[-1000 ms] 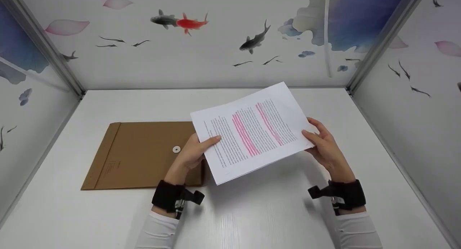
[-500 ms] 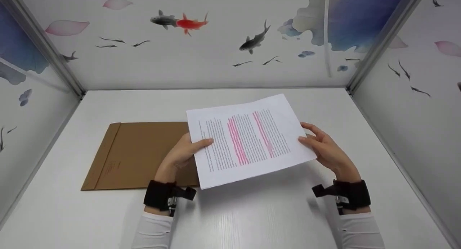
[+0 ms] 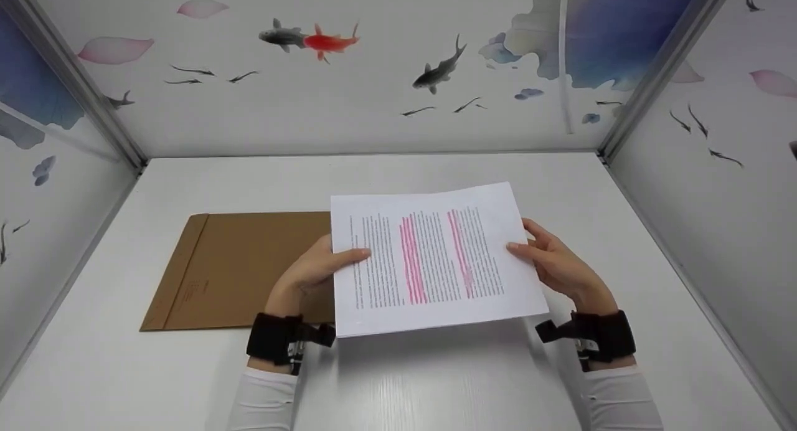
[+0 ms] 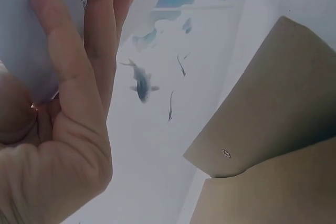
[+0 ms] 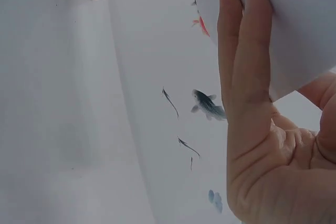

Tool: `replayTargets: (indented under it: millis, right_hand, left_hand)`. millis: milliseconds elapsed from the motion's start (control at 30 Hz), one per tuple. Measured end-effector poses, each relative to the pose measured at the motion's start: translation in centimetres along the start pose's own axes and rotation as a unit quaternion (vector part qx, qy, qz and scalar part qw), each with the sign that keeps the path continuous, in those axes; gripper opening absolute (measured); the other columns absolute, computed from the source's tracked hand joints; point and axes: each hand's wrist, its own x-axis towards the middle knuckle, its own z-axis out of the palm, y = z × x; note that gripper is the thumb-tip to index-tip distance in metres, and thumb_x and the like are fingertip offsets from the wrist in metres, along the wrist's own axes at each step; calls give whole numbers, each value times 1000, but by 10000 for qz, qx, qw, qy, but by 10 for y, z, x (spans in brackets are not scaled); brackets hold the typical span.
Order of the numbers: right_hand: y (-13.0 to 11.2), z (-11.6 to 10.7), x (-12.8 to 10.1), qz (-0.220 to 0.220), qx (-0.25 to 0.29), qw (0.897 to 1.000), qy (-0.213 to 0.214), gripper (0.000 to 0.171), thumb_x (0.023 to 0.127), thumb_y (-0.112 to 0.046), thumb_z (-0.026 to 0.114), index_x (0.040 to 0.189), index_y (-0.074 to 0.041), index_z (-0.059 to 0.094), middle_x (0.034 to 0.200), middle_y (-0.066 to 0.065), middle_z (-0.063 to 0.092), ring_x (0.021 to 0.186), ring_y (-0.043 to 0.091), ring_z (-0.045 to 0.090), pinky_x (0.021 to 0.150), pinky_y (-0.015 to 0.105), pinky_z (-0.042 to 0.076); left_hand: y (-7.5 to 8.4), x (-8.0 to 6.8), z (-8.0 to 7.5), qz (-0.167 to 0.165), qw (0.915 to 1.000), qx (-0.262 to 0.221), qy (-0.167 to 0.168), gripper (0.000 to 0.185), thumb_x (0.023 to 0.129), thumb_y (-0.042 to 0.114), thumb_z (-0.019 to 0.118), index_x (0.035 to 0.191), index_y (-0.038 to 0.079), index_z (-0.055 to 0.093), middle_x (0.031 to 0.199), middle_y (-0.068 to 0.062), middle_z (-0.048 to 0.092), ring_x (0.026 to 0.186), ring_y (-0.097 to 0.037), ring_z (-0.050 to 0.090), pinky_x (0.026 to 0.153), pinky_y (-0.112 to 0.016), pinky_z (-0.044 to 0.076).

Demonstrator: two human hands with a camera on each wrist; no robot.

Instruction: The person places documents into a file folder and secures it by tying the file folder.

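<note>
Raised over the table is a sheaf of white printed paper (image 3: 436, 256), its text lines turned sideways and some marked in pink. My left hand (image 3: 314, 266) grips its left edge, thumb on the printed face. On the opposite edge my right hand (image 3: 560, 266) pinches it the same way. Both wrist views show fingers (image 4: 73, 72) spread behind the sheets, with the right hand's fingers (image 5: 252, 51) flat against the back. A brown paper envelope (image 3: 249, 263) lies at the left, partly covered by the sheaf and my left hand; its flap (image 4: 262, 103) stands lifted in the left wrist view.
The white table (image 3: 436, 387) is bounded by a back wall (image 3: 373, 107) and side walls printed with fish and petals. Each wrist carries a black strap (image 3: 274, 337) with a small camera mount.
The sheaf has turned from a slant to nearly level and come lower and nearer to me. Both hands keep their hold, and the envelope has not moved.
</note>
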Motion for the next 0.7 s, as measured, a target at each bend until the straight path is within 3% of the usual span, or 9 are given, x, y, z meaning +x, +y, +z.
replayTargets:
  millis: [133,300,700]
  right_hand:
    - [2,5,3,127,1,9999,-104,52,108,-14,50,155,-22,30,118,-4,74,99,15,76,78,32,63]
    - [5,10,6,360,28,9993,-95,33,107,-18,53,139,-23,48,110,-3,78,93,17,79,75,33,64]
    - [10,17,12,67,-137,9999,76,24,106,-14,53,130,-15,57,105,-2,78,87,17,79,70,30,63]
  left_hand:
    - [-1,1,1,-39,10000,-55,-16,41,101,14,60,138,-3,54,102,1,79,85,-16,80,71,-29,63]
    - [-1,0,2,2,9999,-114,-55,40,101,12,59,138,-3,54,102,0,78,86,-17,80,71,-30,63]
    - [1,-3,0,-44,10000,-60,-53,42,102,14,61,139,-3,54,105,-2,78,88,-18,80,74,-32,64]
